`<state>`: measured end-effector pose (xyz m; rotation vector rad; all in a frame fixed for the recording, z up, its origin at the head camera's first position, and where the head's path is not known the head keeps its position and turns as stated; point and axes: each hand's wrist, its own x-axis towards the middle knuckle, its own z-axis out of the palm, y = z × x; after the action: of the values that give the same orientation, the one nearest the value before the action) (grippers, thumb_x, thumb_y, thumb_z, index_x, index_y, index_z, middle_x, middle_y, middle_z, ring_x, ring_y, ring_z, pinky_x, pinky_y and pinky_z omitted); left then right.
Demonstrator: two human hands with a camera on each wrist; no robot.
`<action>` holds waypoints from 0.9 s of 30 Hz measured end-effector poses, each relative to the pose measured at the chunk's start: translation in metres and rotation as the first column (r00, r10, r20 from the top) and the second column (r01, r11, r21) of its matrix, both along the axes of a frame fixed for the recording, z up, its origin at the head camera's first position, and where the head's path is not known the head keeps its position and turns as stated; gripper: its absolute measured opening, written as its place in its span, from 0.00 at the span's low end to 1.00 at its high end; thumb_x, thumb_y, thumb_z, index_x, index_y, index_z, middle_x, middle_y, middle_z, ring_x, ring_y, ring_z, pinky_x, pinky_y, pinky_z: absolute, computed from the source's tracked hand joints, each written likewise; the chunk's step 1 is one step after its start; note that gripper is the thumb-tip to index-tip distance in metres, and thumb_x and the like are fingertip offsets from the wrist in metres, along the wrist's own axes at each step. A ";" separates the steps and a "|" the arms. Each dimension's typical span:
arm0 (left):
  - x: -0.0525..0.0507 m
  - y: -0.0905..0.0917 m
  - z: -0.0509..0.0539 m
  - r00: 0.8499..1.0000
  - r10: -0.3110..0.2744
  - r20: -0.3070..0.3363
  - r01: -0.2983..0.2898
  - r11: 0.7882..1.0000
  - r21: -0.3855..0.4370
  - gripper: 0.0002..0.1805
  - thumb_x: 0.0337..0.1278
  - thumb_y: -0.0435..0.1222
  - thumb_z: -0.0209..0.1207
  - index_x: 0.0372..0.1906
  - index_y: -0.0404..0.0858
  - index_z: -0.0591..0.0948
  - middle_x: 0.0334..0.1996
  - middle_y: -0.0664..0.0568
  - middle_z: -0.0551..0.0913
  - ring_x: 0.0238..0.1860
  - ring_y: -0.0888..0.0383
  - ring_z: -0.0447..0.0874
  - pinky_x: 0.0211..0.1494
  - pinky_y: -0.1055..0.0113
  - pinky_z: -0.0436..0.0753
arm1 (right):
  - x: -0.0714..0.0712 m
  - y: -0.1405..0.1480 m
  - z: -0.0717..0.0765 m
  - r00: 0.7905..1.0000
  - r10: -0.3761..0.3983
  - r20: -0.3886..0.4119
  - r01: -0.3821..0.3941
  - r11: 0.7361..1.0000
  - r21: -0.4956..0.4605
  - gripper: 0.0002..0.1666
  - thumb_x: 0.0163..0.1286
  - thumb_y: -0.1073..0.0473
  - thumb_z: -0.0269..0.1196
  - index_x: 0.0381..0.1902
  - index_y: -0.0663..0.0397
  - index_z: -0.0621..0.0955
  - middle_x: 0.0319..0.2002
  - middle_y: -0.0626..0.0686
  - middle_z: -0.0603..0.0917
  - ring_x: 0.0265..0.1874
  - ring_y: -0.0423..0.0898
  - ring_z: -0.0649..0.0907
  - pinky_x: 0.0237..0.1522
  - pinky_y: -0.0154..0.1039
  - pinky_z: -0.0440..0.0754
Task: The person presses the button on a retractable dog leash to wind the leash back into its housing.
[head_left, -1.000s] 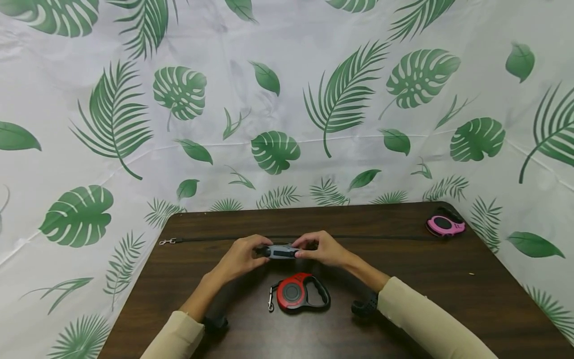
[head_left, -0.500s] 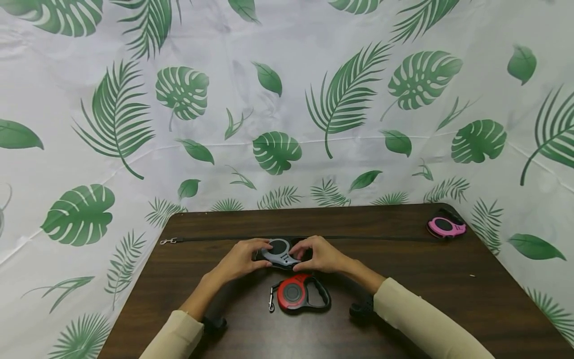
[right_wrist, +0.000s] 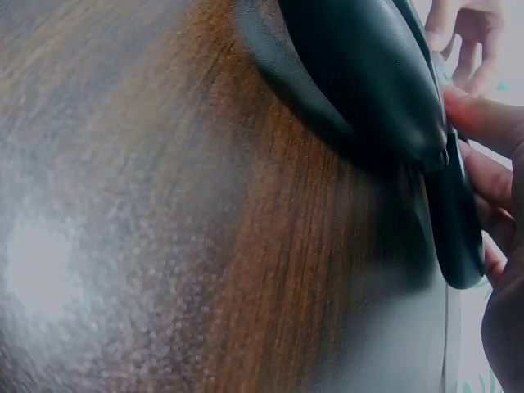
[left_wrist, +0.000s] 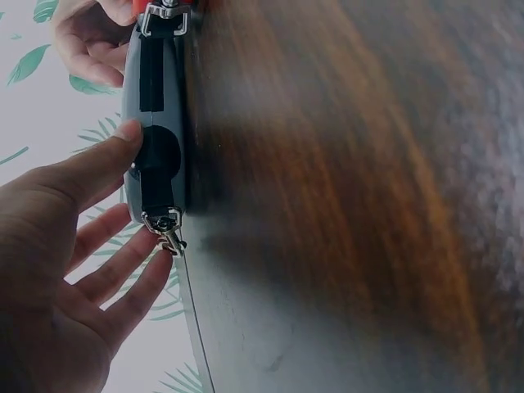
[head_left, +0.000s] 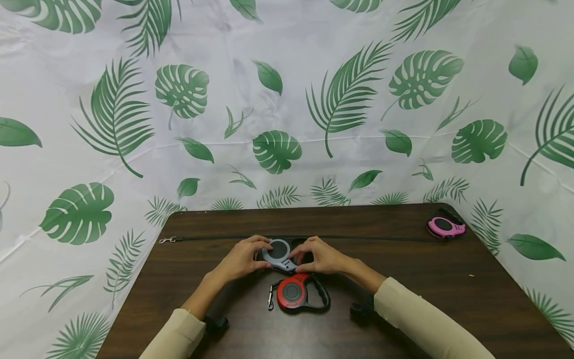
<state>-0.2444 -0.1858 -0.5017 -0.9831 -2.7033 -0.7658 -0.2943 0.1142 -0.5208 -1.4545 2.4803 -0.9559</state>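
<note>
A person's left hand (left_wrist: 61, 237) reaches in from the left, its thumb tip touching the side of a grey and black leash case (left_wrist: 157, 119) seen edge-on. The other fingers spread lower down, one tip just beside a metal clip (left_wrist: 170, 233) at the case's lower end. Near the top edge sits a second metal clip (left_wrist: 167, 15), next to a bit of something red. The right hand (left_wrist: 92, 39) shows partly at the upper left. A brown wooden table (left_wrist: 352, 180) fills the right side; behind is a white cloth (left_wrist: 33, 106) with green leaves.
</note>
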 end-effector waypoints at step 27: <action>0.006 -0.053 0.002 0.985 0.167 -0.033 -0.167 0.986 0.024 0.26 0.58 0.43 0.77 0.60 0.39 0.87 0.58 0.47 0.87 0.58 0.46 0.88 0.57 0.45 0.86 | -0.001 0.071 0.020 0.996 -0.072 -0.056 0.063 0.988 -0.139 0.21 0.72 0.54 0.73 0.60 0.52 0.86 0.57 0.49 0.87 0.58 0.48 0.85 0.60 0.55 0.84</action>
<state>-0.2385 -0.2387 -0.4995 -0.7458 -2.6994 -0.7360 -0.2957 0.1856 -0.5008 -1.4674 2.5681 -1.1318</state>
